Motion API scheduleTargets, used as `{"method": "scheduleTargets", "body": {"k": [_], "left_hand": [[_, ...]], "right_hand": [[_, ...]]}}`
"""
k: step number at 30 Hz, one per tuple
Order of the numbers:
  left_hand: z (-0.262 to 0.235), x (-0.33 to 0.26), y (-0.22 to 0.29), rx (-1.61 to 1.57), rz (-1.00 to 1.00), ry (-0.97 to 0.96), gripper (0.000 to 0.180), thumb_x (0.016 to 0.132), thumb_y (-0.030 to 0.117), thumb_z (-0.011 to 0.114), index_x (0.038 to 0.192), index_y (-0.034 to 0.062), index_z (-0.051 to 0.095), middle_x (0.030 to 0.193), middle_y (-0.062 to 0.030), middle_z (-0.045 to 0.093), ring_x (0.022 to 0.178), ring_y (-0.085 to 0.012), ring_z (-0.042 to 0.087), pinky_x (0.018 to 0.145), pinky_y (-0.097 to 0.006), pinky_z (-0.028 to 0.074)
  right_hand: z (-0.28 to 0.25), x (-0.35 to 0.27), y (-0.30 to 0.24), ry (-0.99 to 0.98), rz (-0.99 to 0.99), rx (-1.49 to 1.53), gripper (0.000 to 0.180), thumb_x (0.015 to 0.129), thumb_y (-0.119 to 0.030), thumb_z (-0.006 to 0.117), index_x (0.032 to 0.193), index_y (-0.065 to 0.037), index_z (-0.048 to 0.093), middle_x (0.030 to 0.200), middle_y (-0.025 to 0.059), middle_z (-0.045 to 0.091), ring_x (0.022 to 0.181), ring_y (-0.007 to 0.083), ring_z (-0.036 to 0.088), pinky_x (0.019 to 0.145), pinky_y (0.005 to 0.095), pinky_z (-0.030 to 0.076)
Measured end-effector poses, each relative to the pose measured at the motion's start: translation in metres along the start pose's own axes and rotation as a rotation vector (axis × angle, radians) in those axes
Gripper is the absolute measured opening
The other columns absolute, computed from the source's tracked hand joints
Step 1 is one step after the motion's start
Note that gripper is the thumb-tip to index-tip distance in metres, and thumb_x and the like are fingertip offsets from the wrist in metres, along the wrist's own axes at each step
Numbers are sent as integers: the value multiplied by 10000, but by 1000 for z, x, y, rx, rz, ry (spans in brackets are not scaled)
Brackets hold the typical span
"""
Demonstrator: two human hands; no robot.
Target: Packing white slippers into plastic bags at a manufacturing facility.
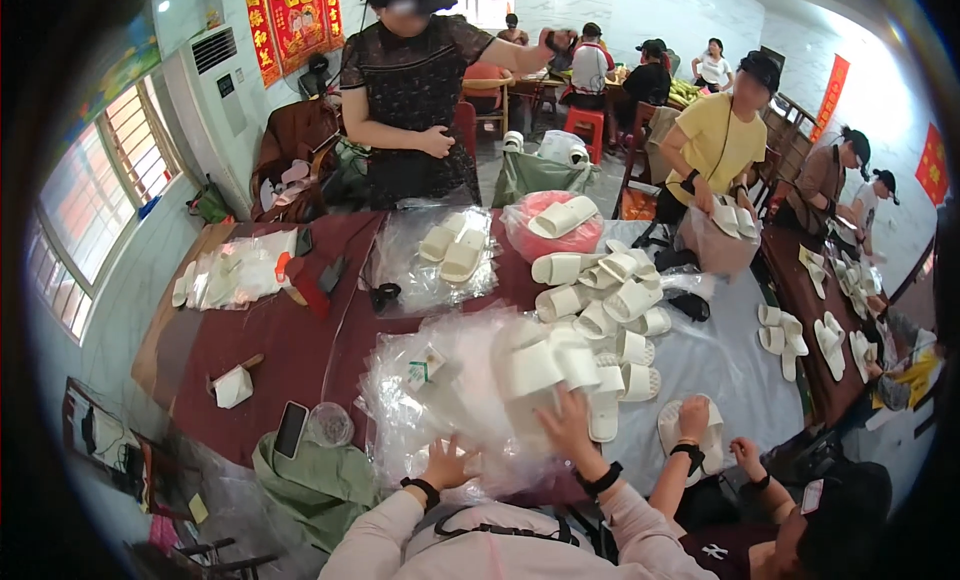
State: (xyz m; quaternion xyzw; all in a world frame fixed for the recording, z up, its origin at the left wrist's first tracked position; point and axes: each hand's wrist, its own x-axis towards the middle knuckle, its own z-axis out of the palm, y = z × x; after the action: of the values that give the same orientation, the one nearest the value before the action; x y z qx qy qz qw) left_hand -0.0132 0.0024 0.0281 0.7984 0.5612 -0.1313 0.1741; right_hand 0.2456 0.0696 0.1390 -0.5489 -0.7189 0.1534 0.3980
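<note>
Your left hand [447, 465] lies flat, fingers spread, on the heap of clear plastic bags [440, 390] on the worktop [290, 340]. Your right hand [568, 420], fingers loose, touches a white slipper [540, 368] atop them. Pin the bag firmly and grip the slipper by its strap.

Your sleeves [640, 530] are pale pink, with a black band [603, 479] at each wrist. The slippers [545, 365] in front of you are plain white, the bags [450, 390] clear. The desk [290, 345] is dark maroon; beside you lies an olive-green cloth [315, 480] and a black phone [291, 429].
</note>
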Motion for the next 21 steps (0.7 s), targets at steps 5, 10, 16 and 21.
{"method": "scheduleTargets", "body": {"k": [5,10,16,21], "left_hand": [[-17,-33,-18,-152,11,216,566,824,509,456,1298,207,393,1389,-199,231,1256,-436,223,986,-590,185],[-26,-74,-24,-167,27,252,407,826,366,504,1169,148,528,1236,-198,421,1134,-390,396,937,-492,316],[-17,-139,-50,-595,30,296,269,842,301,503,934,60,578,939,-155,562,839,-329,545,716,-402,437],[15,-248,-94,-929,-362,-64,328,886,315,427,886,5,532,815,-177,560,756,-323,540,644,-420,401]], "right_hand": [[40,-35,-34,-138,-174,-61,560,724,-343,650,1137,1,496,1015,184,499,975,342,456,890,455,296],[73,-60,-41,-354,-122,-170,602,708,-334,654,1188,-24,465,1093,193,493,1059,362,417,937,470,279],[100,-80,-3,-674,0,-429,726,701,-315,646,1303,-68,324,1170,213,458,1137,389,375,990,521,226],[96,-69,-8,-766,-65,-519,747,705,-317,631,1330,-90,292,1229,237,409,1159,407,354,987,547,207]]}}
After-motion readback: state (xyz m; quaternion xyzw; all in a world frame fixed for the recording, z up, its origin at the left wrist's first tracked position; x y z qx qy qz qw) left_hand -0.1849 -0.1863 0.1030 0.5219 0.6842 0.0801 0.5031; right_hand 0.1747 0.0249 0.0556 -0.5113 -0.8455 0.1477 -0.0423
